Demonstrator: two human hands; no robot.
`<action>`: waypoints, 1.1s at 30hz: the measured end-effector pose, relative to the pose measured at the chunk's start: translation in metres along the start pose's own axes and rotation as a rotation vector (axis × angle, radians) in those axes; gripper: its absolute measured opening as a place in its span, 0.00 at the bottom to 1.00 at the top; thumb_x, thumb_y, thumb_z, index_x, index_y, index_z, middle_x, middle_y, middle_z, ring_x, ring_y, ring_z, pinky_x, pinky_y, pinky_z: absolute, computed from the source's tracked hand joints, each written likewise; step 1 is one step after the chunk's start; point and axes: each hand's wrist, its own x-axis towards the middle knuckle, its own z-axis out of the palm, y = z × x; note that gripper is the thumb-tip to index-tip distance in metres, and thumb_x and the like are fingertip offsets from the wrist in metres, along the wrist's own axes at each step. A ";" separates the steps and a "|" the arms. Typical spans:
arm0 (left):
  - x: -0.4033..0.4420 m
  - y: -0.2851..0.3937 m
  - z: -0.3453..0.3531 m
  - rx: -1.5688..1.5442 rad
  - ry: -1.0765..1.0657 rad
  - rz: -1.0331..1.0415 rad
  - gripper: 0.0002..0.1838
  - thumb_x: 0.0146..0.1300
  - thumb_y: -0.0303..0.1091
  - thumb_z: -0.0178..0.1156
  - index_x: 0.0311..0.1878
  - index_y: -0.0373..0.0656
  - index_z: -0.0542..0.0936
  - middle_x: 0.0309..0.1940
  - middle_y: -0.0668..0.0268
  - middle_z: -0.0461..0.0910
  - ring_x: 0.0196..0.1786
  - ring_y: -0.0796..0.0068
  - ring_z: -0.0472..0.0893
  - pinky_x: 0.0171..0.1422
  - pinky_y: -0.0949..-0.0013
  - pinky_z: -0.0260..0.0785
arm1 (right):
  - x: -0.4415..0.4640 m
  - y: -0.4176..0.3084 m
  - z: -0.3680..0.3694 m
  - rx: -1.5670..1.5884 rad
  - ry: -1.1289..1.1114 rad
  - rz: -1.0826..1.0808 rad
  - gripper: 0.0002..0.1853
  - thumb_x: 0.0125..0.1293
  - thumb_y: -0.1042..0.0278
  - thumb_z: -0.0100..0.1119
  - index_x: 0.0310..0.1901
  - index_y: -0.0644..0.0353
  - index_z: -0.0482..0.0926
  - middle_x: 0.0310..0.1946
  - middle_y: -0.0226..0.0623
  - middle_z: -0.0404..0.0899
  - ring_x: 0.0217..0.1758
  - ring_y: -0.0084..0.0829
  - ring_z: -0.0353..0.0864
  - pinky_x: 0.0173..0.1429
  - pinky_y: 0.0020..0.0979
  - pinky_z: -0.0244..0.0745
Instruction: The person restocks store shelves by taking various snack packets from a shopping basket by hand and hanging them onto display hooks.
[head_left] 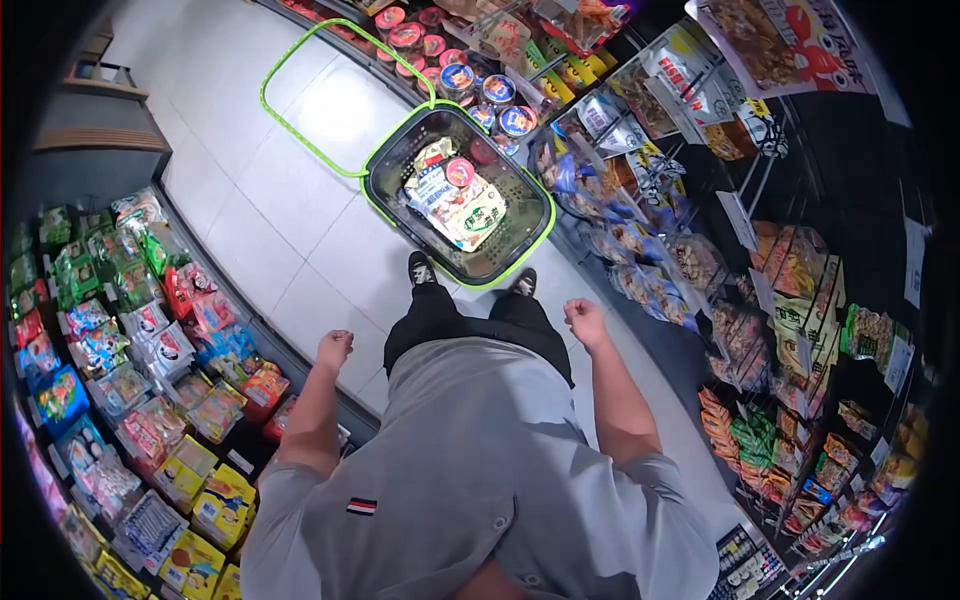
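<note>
Both my hands hang at the sides of my body. My left hand (336, 347) is loosely curled, with nothing seen in it, near the left shelf of snacks. Curled in the same way, my right hand (585, 323) is by the right shelf and also shows nothing in it. In front of my shoes stands a black basket with a green rim (383, 140) on the floor. Its green handle (268, 75) is folded out to the far left. Inside lie a few snack packs (476, 214) and a small red-lidded tub (460, 172).
Packaged snacks (195, 567) fill the left shelf. On the right, hanging snack bags (640, 290) line a rack. Tubs with blue lids (457, 78) stand just beyond the basket. Tiled floor (300, 210) runs between the shelves.
</note>
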 end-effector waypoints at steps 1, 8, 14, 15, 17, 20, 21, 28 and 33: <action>0.011 -0.003 -0.005 0.012 -0.049 -0.004 0.11 0.60 0.36 0.62 0.39 0.38 0.77 0.27 0.68 0.77 0.29 0.79 0.77 0.32 0.73 0.70 | -0.004 -0.020 0.004 0.093 -0.022 0.045 0.08 0.64 0.66 0.58 0.38 0.60 0.78 0.26 0.30 0.78 0.28 0.22 0.76 0.32 0.26 0.70; 0.003 0.046 0.075 0.130 0.041 0.114 0.16 0.64 0.35 0.59 0.48 0.32 0.77 0.32 0.64 0.80 0.34 0.77 0.78 0.41 0.73 0.72 | 0.061 -0.022 0.078 -0.031 -0.316 0.213 0.11 0.64 0.65 0.57 0.41 0.64 0.78 0.30 0.36 0.82 0.32 0.24 0.80 0.40 0.27 0.74; -0.011 0.031 0.124 0.116 -0.021 0.172 0.14 0.65 0.32 0.58 0.49 0.32 0.77 0.39 0.64 0.80 0.40 0.78 0.78 0.47 0.74 0.71 | 0.195 0.019 0.166 -0.394 -0.380 -0.066 0.13 0.63 0.61 0.58 0.42 0.63 0.78 0.38 0.39 0.84 0.43 0.35 0.82 0.51 0.32 0.75; -0.013 0.031 0.126 0.058 0.013 0.107 0.14 0.65 0.31 0.59 0.49 0.32 0.77 0.38 0.64 0.80 0.40 0.78 0.78 0.48 0.74 0.71 | 0.214 0.017 0.182 -0.351 -0.336 -0.124 0.13 0.63 0.62 0.58 0.42 0.63 0.77 0.35 0.37 0.83 0.39 0.32 0.83 0.49 0.30 0.75; -0.009 0.024 0.121 0.010 0.045 0.034 0.13 0.65 0.31 0.59 0.49 0.32 0.77 0.37 0.65 0.80 0.40 0.78 0.78 0.48 0.74 0.71 | 0.245 -0.013 0.207 -0.451 -0.321 -0.088 0.15 0.60 0.60 0.61 0.44 0.60 0.78 0.38 0.40 0.84 0.46 0.35 0.83 0.54 0.32 0.75; -0.003 -0.006 0.111 -0.059 0.119 -0.070 0.12 0.65 0.31 0.59 0.47 0.33 0.77 0.35 0.66 0.80 0.38 0.80 0.78 0.45 0.76 0.71 | 0.306 -0.022 0.251 -0.614 -0.386 -0.032 0.18 0.59 0.61 0.59 0.51 0.55 0.75 0.43 0.45 0.82 0.50 0.42 0.81 0.57 0.37 0.73; 0.000 -0.020 0.106 -0.087 0.165 -0.117 0.11 0.66 0.30 0.59 0.47 0.34 0.77 0.34 0.67 0.79 0.37 0.81 0.77 0.44 0.77 0.70 | 0.321 -0.031 0.261 -0.696 -0.397 -0.028 0.21 0.59 0.63 0.57 0.55 0.54 0.74 0.45 0.47 0.81 0.51 0.44 0.80 0.58 0.38 0.73; 0.016 -0.048 0.097 -0.138 0.255 -0.189 0.08 0.66 0.28 0.58 0.45 0.36 0.77 0.32 0.70 0.78 0.34 0.85 0.74 0.38 0.80 0.66 | 0.410 -0.010 0.323 -0.869 -0.463 -0.058 0.31 0.60 0.74 0.51 0.66 0.41 0.63 0.60 0.48 0.70 0.60 0.45 0.74 0.60 0.43 0.72; 0.034 -0.050 0.093 -0.194 0.200 -0.169 0.07 0.66 0.28 0.57 0.43 0.36 0.78 0.31 0.71 0.77 0.32 0.86 0.73 0.37 0.80 0.65 | 0.408 0.018 0.318 -0.850 -0.415 -0.041 0.19 0.60 0.67 0.51 0.55 0.57 0.70 0.50 0.49 0.77 0.56 0.47 0.76 0.58 0.40 0.73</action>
